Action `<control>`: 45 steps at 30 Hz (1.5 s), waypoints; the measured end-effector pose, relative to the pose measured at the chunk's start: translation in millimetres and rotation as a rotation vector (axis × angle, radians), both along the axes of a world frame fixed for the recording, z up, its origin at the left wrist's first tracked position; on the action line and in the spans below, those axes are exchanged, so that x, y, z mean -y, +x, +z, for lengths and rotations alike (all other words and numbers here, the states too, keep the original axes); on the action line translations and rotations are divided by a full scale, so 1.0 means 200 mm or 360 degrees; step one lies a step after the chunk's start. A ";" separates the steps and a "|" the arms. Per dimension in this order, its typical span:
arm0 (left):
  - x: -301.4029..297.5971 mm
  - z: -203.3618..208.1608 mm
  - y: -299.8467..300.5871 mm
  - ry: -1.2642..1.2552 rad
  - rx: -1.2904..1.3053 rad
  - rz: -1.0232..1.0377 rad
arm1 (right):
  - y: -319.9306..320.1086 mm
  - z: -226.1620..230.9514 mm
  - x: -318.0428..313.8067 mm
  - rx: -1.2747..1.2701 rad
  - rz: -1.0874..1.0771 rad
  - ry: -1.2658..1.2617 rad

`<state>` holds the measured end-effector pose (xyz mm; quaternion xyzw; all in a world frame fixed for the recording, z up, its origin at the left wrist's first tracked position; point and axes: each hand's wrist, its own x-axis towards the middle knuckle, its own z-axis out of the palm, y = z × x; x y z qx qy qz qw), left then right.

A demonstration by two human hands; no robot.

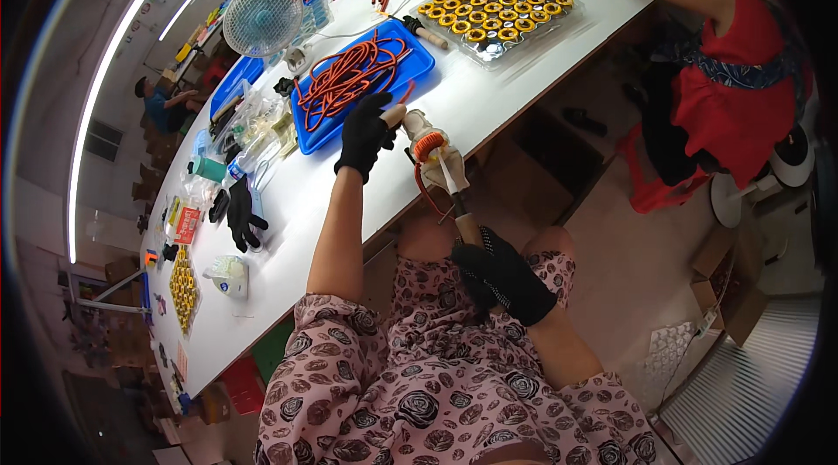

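My left hand (362, 135), in a black glove with pale fingertips, is closed beside the blue tray's near edge. A short red wire end (408, 93) stands up from its thumb and finger. Just right of it, a ring-shaped coil (429, 147) wound in orange wire rests against a whitish, lumpy holder (421, 124) at the table edge; a dark red lead hangs below. My right hand (504, 277), gloved in black, grips a wooden-handled tool (469, 227) above my lap. Its dark neck and pale tip point up at the coil; I cannot make out the tip's exact shape.
A blue tray (423, 63) holds red wires. Behind it are a clear tray of yellow ring coils (493, 6), another wooden-handled tool (429, 34) and fans (262, 18). Loose black gloves (244, 216) and plastic bags lie left. A person in red (742, 89) works at right.
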<state>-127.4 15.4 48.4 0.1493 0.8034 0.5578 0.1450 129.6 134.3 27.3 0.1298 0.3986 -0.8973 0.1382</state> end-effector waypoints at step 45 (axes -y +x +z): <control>-0.21 0.08 -0.22 0.0242 0.0064 0.0136 | -0.08 -0.08 -0.03 -0.0056 0.0171 -0.0101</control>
